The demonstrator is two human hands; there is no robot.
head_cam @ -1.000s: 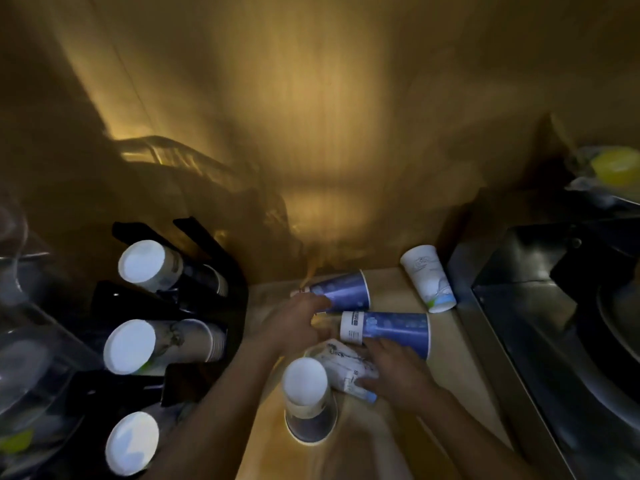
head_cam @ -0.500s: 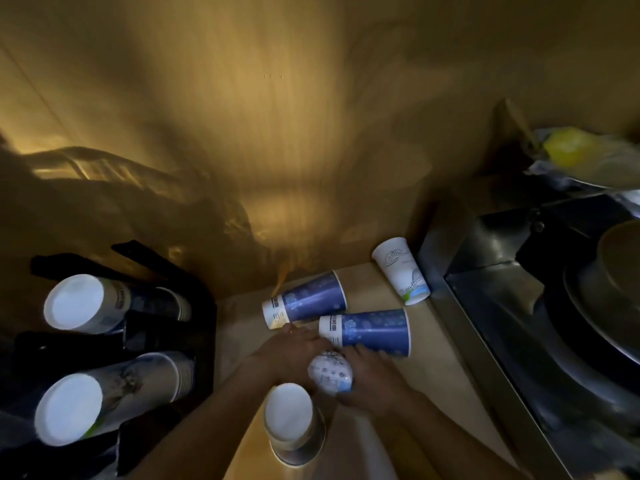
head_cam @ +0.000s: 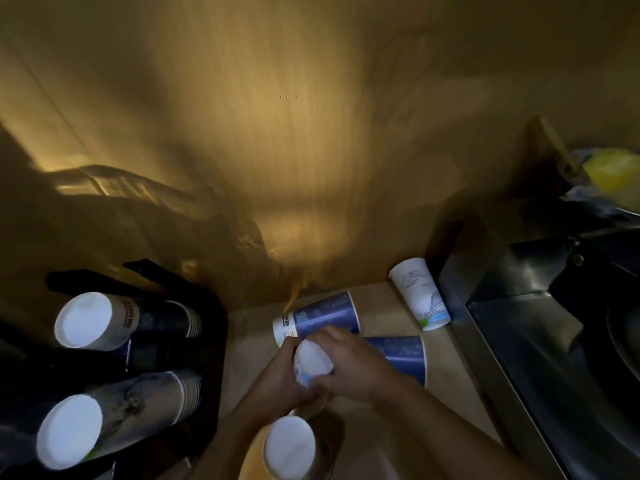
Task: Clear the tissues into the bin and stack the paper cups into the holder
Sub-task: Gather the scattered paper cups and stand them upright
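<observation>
From the head camera, both hands meet over the middle of a tan surface (head_cam: 381, 306) in dim, warm light. The left hand (head_cam: 280, 379) and the right hand (head_cam: 349, 365) together hold a white paper cup (head_cam: 311, 362), its pale bottom turned toward the camera; the fingers (head_cam: 325, 336) of the right hand curl over its far side, and the left hand's fingers wrap the near left side, so both are grasping the cup.

Just beyond the hands two blue cups lie on their sides: one (head_cam: 322, 315) at the far side with its white base pointing left, the other (head_cam: 401, 356) to the right, partly hidden behind the right hand. A white cup with a printed drawing (head_cam: 420, 297) lies tilted farther right, near the edge of a dark metal sink (head_cam: 540, 341). Close to the camera, below the hands, an upturned cup (head_cam: 289, 446) sits bottom up.

On the left a black holder (head_cam: 211, 341) carries stacks of cups lying sideways, one stack higher (head_cam: 114, 320) and one lower (head_cam: 104, 424), their white bases facing the camera. At far right something yellow (head_cam: 613, 174) sits blurred above the sink. No tissue can be made out.
</observation>
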